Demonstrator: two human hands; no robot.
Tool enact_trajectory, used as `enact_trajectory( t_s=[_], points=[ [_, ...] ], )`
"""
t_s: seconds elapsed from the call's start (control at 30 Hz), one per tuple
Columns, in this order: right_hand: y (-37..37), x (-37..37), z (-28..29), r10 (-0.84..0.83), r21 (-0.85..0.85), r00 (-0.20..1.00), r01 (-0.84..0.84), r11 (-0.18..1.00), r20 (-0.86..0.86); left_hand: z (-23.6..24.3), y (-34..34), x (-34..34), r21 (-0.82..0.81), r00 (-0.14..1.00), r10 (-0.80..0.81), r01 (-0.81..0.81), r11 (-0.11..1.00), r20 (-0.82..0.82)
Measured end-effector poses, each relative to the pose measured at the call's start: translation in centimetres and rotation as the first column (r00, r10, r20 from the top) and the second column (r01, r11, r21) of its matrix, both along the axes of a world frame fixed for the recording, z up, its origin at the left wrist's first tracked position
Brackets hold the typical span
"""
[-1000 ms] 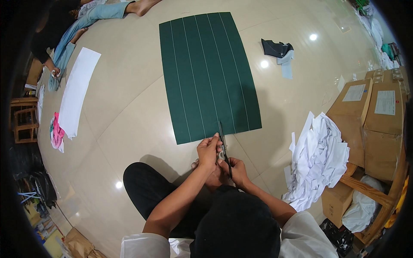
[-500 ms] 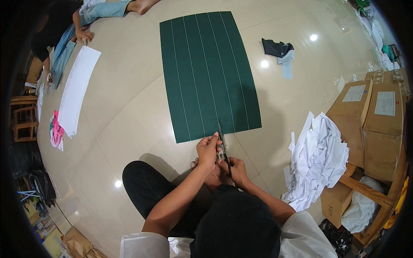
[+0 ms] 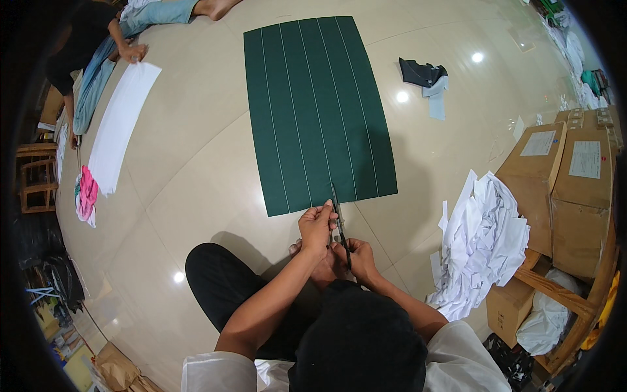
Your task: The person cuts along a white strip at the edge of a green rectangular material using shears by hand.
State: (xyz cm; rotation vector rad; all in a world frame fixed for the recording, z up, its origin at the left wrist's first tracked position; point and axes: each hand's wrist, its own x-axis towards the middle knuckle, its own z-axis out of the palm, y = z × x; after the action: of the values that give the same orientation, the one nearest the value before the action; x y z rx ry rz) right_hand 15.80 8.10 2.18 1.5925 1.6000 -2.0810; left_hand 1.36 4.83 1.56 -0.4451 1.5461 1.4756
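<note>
One green sheet (image 3: 308, 121), five pale lines (image 3: 316, 98), person's two hands (image 3: 315, 227), one co-worker (image 3: 91, 44)

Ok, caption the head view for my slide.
Left hand pinches the near edge of a pale-lined dark green rectangular sheet; right hand holds slim dark scissors there.

Your left hand (image 3: 317, 225) pinches the near edge of the green sheet (image 3: 300, 124). Your right hand (image 3: 359, 257) grips the scissors (image 3: 340, 223), blades over that edge. Left of the sheet: white strip (image 3: 122, 130), co-worker's hand (image 3: 134, 53) at its far end, plus pink cloth (image 3: 87, 191). Right of the sheet: black-and-grey scraps (image 3: 423, 72), white scrap heap (image 3: 484, 238), then cardboard boxes (image 3: 583, 186) farther out.
</note>
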Motion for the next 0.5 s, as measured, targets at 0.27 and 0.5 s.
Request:
enact_trajectory(
  t_s=[0.27, 0.5],
  points=[
    [-0.4, 0.6, -1.4, -0.034, -0.012, 0.999, 0.034, 0.999, -0.022, 0.0, 0.3, 0.1, 0.006, 0.999, 0.046, -0.046, 0.999, -0.004],
    [-0.4, 0.6, -1.3, -0.032, -0.012, 0.999, 0.031, 0.999, -0.024, -0.3, 0.0, 0.0, -0.002, 1.0, 0.008, -0.008, 1.0, -0.006]
  ],
)
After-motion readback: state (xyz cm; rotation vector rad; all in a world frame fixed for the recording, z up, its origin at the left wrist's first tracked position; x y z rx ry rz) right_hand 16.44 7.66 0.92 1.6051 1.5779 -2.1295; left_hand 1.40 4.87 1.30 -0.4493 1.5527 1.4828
